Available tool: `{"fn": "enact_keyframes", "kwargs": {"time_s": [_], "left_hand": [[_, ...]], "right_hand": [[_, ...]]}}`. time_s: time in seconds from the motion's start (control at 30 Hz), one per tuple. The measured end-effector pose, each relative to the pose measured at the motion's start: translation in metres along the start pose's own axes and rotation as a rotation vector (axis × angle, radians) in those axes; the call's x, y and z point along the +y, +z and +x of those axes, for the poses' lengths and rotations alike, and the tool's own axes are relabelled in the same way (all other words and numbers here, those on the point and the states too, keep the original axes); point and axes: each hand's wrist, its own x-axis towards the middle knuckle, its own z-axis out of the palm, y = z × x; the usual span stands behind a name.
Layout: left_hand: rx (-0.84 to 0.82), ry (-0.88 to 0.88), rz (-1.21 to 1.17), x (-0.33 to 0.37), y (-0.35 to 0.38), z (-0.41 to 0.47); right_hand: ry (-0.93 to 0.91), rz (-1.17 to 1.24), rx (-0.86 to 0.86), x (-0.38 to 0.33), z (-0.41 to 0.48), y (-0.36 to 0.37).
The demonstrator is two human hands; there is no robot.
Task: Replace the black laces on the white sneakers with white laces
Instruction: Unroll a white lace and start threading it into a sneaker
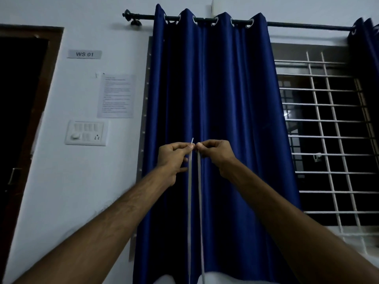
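Though dim, "WS 01" (84, 54) beyond lace (189, 201).

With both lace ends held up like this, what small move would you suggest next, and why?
Probably even the ends: the left hand pinches the white lace with its tip poking above its grip, while the end in the right hand barely shows. Sliding the right strand up level seems sensible before threading.

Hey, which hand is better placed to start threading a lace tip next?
Probably the left hand: the white lace tip pokes out above its pinch, while the right hand hides its end.
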Motion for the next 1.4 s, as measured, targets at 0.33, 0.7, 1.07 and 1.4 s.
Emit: {"fn": "enact_keyframes", "kwargs": {"time_s": [0.33, 0.7, 1.07, 1.4], "left_hand": [[0.032, -0.085, 0.017, -0.036, -0.015, -0.013], [0.042, -0.477, 0.098, -0.245, -0.050, -0.118], [-0.006, -0.803, 0.142, -0.378, -0.049, -0.205], [-0.064, -0.771, 0.408, -0.430, -0.047, -0.247]], "right_hand": [[0.152, -0.017, 0.035, 0.032, -0.020, -0.007], [0.660, -0.861, -0.721, 0.354, -0.234, 0.057], [0.739, -0.776, -0.722, 0.386, -0.264, 0.069], [0.662, -0.790, -0.774, 0.389, -0.271, 0.078]]}}
